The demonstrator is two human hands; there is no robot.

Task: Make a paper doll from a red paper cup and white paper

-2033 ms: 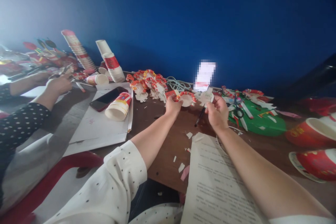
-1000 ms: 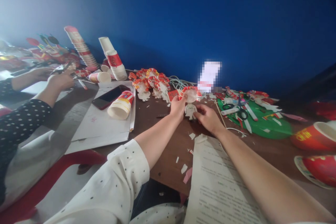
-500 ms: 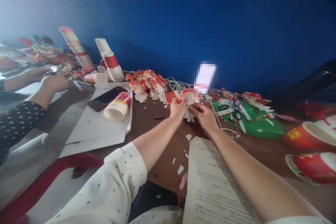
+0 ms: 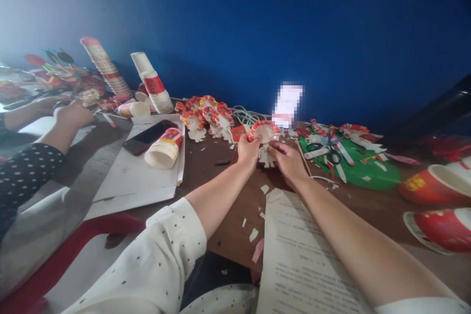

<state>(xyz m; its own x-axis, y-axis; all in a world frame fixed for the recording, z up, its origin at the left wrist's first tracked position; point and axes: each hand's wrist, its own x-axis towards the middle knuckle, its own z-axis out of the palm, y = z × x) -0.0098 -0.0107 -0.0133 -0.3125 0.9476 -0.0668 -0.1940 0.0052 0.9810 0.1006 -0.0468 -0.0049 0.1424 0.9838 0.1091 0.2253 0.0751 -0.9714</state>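
A paper cutout (image 4: 263, 134) with a curled red-and-orange fringe, a pale round middle and small white legs is held upright over the brown table. My left hand (image 4: 248, 153) pinches it at the lower left, thumb over the front. At its lower right, the fingertips of my right hand (image 4: 289, 159) close on the edge of the white body; part of that grip is hidden. Similar cutouts (image 4: 209, 114) lie piled to the left behind my hands. Just behind the held piece is a red printed card (image 4: 238, 132).
On the right, scissors (image 4: 334, 152) and a white marker (image 4: 317, 152) lie on green paper (image 4: 382, 176). A printed sheet (image 4: 294, 245) is under my right forearm. Paper cups (image 4: 162, 149) and a phone (image 4: 149, 136) rest on white board at left. A co-worker's hands (image 4: 75, 114) work farther left.
The cutout tips slightly and shifts a little left in my hands. My right fingers move slightly outward along its body. The co-worker's hands shift slightly left.
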